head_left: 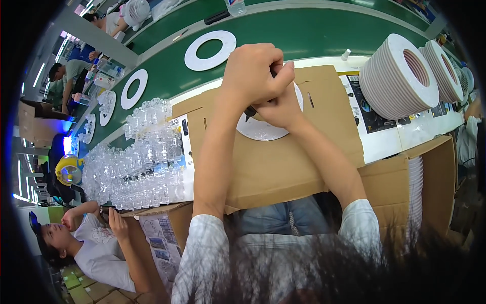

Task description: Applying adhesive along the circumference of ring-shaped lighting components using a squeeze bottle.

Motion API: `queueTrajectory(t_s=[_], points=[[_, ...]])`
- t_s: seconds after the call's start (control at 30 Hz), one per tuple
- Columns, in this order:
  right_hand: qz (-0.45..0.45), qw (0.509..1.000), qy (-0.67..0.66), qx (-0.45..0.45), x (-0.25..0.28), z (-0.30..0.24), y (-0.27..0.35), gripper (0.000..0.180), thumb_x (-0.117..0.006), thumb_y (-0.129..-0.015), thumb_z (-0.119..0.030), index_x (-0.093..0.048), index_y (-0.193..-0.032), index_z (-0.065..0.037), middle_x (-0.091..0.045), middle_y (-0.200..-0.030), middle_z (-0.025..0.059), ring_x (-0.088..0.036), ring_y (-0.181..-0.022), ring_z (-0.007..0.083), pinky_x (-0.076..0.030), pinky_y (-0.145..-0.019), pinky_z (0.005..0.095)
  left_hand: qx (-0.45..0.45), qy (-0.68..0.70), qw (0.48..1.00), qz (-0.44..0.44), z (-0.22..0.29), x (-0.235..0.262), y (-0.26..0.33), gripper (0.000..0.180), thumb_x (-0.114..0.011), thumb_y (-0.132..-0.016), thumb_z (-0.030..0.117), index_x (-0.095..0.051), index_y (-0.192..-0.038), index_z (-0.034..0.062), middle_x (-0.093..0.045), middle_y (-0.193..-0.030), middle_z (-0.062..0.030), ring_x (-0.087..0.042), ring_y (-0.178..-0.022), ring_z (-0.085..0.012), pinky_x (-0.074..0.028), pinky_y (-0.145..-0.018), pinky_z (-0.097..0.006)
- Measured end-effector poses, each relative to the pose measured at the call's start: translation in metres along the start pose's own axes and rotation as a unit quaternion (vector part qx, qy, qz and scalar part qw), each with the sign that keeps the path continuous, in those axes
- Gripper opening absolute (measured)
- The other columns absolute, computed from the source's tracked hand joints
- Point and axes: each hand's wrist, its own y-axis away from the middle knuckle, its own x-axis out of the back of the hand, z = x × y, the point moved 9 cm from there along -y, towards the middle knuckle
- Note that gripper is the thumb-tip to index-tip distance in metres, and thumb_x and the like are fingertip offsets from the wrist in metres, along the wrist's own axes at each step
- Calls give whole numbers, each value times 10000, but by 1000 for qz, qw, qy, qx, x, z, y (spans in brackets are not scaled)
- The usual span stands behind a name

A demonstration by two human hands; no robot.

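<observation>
My left hand (250,73) is closed, with its wrist crossing over the other arm above the cardboard sheet (273,172). Beneath it, my right hand (281,107) is curled around a black, slim tool (249,111) whose pointed end sticks out at the lower left. A dark bit also shows between the left fingers; whether it belongs to the same tool I cannot tell. Under both hands a white flat ring (263,133) lies on the cardboard, its middle mostly covered by them.
Stacks of white rings (392,81) stand at the right. Many clear plastic parts (136,162) are heaped at the left. Loose rings (210,50) lie on the green table (283,30). An open carton (385,187) sits at the lower right. Another person (96,243) is at the lower left.
</observation>
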Motion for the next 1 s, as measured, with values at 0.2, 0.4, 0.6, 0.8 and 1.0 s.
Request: queueTrajectory(t_s=[0.2, 0.4, 0.6, 0.8, 1.0], points=[[-2, 1000, -8, -11, -1, 2, 2, 146, -673, -686, -59, -617, -815, -18, -665, -700, 69, -653, -676, 179, -504, -602, 302, -10, -4, 1000, 7, -4, -6, 1, 171, -601, -662, 137, -553, -556, 12, -524, -531, -106, -476, -443, -243, -385, -435, -319], [-22, 999, -10, -29, -4, 8, 5, 127, -679, -672, -47, -615, -776, -11, -660, -684, 65, -648, -660, 164, -502, -589, 289, -7, -4, 1000, 3, -12, -10, 7, 152, -580, -598, 149, -538, -529, 21, -507, -495, -109, -454, -418, -243, -372, -419, -312], [-29, 999, -8, -33, -8, 10, 4, 108, -682, -665, -34, -615, -746, -12, -653, -666, 57, -636, -632, 154, -496, -576, 281, -16, -8, 1000, 10, -14, -8, 9, 159, -579, -586, 159, -534, -514, 24, -507, -489, -110, -455, -416, -242, -370, -415, -313], [-24, 1000, -6, -12, -6, 14, 1, 113, -684, -658, -34, -610, -741, -14, -646, -654, 53, -633, -627, 154, -492, -574, 280, -7, -11, 1000, 2, -17, -10, 7, 170, -578, -588, 175, -542, -517, 25, -511, -488, -111, -463, -417, -250, -375, -416, -315], [-16, 999, 35, -10, -4, 6, 3, 149, -706, -653, -46, -603, -758, -20, -653, -683, 63, -637, -648, 179, -490, -587, 299, -13, 10, 1000, 3, -8, -6, 9, 206, -603, -620, 217, -570, -557, 23, -538, -540, -102, -494, -466, -264, -397, -452, -341]])
